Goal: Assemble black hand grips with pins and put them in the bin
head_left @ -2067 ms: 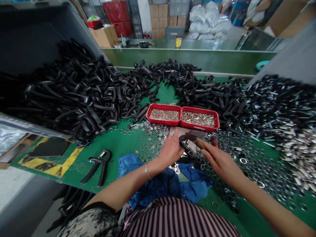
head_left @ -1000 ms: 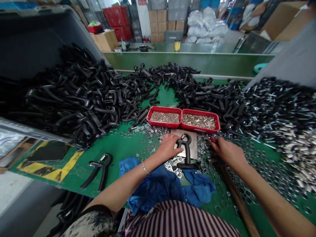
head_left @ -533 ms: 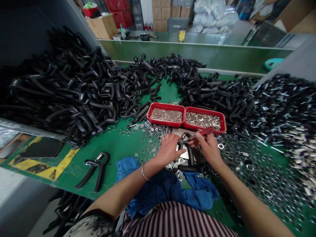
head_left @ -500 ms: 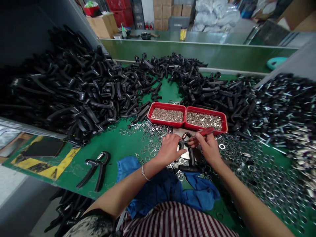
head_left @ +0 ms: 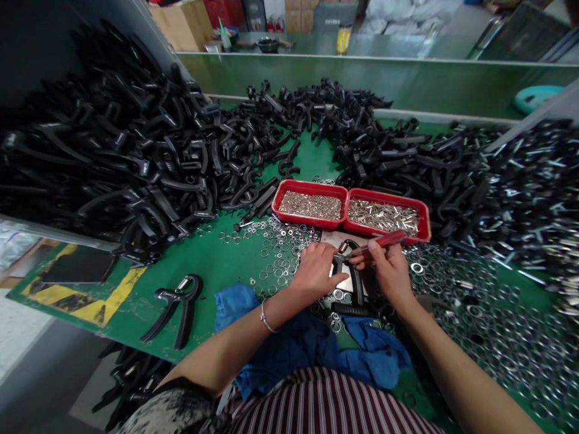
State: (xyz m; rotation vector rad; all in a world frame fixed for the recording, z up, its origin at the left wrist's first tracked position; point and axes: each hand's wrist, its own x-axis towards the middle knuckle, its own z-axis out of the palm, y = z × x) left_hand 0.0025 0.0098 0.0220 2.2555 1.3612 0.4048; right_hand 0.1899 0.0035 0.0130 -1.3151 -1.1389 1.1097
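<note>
My left hand is closed on a black hand gripper with a metal spring, steadying it over a pale metal plate. Its fingers lie at the top of the gripper, near the spring. In my right hand is a slim red-handled tool, its metal tip pointing left at the gripper's upper part. The exact kind of tool cannot be made out, and the fingers partly hide the contact. Below the plate lies a black ribbed handle among loose rings.
Two red trays of small metal parts stand just beyond my hands. Black handles are heaped left and behind. Metal rings spread to the right. Another hand gripper lies at left; a blue cloth lies in front of me.
The view has tilted down a little, so the far bench sits higher in the picture. Both hands keep their hold on the hand gripper and the tool, with little visible movement.
</note>
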